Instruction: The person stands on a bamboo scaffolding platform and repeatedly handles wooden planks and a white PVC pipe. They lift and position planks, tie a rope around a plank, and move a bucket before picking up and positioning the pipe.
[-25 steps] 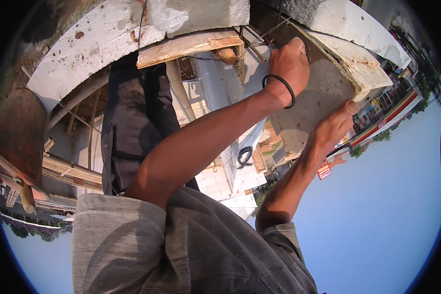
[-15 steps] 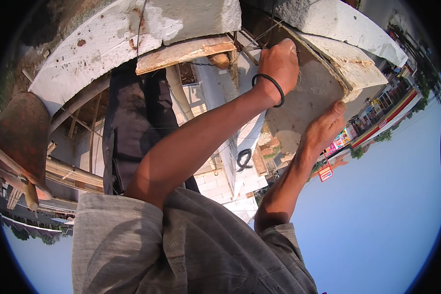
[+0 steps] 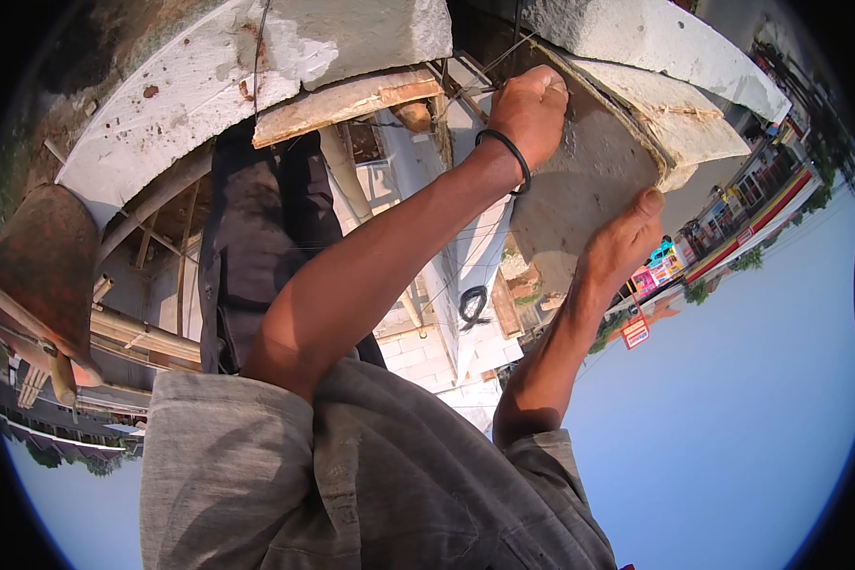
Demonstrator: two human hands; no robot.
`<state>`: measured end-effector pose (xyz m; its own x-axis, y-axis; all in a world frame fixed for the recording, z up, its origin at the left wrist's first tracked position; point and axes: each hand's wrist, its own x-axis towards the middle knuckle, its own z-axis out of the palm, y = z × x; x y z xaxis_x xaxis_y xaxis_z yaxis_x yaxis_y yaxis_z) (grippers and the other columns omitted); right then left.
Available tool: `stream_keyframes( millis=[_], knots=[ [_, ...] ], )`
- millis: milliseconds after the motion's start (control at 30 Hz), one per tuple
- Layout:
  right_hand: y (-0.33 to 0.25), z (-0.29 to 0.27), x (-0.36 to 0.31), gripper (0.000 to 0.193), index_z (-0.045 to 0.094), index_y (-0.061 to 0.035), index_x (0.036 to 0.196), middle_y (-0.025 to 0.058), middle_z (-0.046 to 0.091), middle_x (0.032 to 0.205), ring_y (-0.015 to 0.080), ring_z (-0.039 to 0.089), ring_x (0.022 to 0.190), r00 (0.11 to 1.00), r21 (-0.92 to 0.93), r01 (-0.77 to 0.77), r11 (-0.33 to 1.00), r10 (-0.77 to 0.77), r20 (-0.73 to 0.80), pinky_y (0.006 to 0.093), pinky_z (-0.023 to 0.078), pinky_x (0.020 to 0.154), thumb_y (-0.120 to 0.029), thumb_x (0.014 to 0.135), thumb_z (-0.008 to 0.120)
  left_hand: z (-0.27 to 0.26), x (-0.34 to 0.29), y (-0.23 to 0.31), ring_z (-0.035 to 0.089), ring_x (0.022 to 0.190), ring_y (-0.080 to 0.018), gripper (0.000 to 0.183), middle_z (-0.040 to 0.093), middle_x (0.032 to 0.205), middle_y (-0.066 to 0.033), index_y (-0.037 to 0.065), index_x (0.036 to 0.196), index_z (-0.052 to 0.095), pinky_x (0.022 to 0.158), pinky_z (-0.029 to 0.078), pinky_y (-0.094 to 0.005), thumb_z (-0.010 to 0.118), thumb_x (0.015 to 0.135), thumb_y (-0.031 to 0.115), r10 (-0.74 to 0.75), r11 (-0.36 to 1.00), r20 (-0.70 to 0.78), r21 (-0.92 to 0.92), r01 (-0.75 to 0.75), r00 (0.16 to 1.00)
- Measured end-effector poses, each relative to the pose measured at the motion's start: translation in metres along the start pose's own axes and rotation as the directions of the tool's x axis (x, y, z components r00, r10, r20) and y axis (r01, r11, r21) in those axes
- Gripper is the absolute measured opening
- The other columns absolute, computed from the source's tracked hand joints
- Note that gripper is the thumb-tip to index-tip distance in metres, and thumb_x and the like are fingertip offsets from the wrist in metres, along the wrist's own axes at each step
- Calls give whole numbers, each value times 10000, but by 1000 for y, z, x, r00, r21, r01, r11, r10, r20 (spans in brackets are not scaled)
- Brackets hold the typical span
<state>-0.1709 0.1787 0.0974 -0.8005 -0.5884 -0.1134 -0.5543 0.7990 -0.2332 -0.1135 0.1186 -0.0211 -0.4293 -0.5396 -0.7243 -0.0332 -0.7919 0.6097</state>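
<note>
My left hand (image 3: 524,116), with a black band round its wrist, is closed in a fist beside the grey inner face of a wooden formwork board (image 3: 589,185). Thin wire (image 3: 511,51) runs by its knuckles; what the fingers hold is hidden. Lower right, my right hand (image 3: 623,239) grips the near edge of that board, its thumb by the corner and the other fingers mostly out of sight. Left of my fist, a shorter wooden board (image 3: 347,103) lies against a pale concrete beam (image 3: 228,71).
A second concrete piece (image 3: 655,52) stands beyond the board. Bamboo poles (image 3: 142,332) and a rusty curved metal piece (image 3: 43,271) are at the left. Below my arms show a coil of black wire (image 3: 472,306) and pale blocks (image 3: 418,366). Buildings and a road lie far right.
My left fist has shifted slightly left and up, staying closed beside the board. The beam and boards sit a little further left in view. My right hand keeps its hold on the board.
</note>
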Motion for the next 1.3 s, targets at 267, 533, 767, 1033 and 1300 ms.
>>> stream_keyframes(
  millis=[267, 533, 767, 1033, 1300],
  knots=[
    [0, -1, -1, 619, 464, 38, 710, 62, 351, 576, 149, 340, 591, 999, -21, -34, 999, 34, 0, 348, 301, 517, -484, 1028, 362, 2, -5, -5, 504, 645, -110, 189, 578, 705, -22, 19, 915, 644, 608, 427, -288, 527, 915, 167, 26, 999, -28, 36, -25, 999],
    [3, 0, 0, 601, 461, 29, 709, 69, 331, 563, 146, 326, 571, 999, -1, 37, 999, -37, -14, 349, 286, 502, -472, 1028, 371, -1, 7, -2, 478, 698, -94, 156, 561, 730, -10, 15, 903, 625, 632, 412, -280, 545, 900, 148, -4, 1000, 1, -15, 4, 1000],
    [1, 0, 2, 589, 455, 30, 704, 76, 336, 561, 150, 324, 564, 999, 4, 35, 999, -35, -19, 356, 287, 499, -453, 1031, 376, 1, 0, -4, 486, 689, -104, 195, 563, 724, -24, 11, 902, 622, 641, 425, -286, 511, 914, 171, 30, 998, 14, 54, -31, 999],
    [0, 1, 1, 586, 461, 43, 708, 83, 357, 568, 158, 333, 568, 998, -11, 47, 999, -47, -34, 358, 299, 505, -437, 1033, 381, 8, -4, -2, 611, 708, -225, 203, 644, 750, -125, 25, 932, 638, 680, 473, -351, 511, 907, 181, 122, 972, -64, 209, -106, 990],
    [5, -4, 7, 589, 492, 42, 723, 61, 351, 578, 138, 333, 587, 1000, 111, -8, 994, 6, 18, 349, 304, 512, -466, 1015, 427, -13, -3, 19, 643, 769, -291, 280, 660, 800, -156, 32, 925, 651, 717, 483, -387, 473, 919, 248, 72, 882, 69, 461, -96, 995]
  ],
)
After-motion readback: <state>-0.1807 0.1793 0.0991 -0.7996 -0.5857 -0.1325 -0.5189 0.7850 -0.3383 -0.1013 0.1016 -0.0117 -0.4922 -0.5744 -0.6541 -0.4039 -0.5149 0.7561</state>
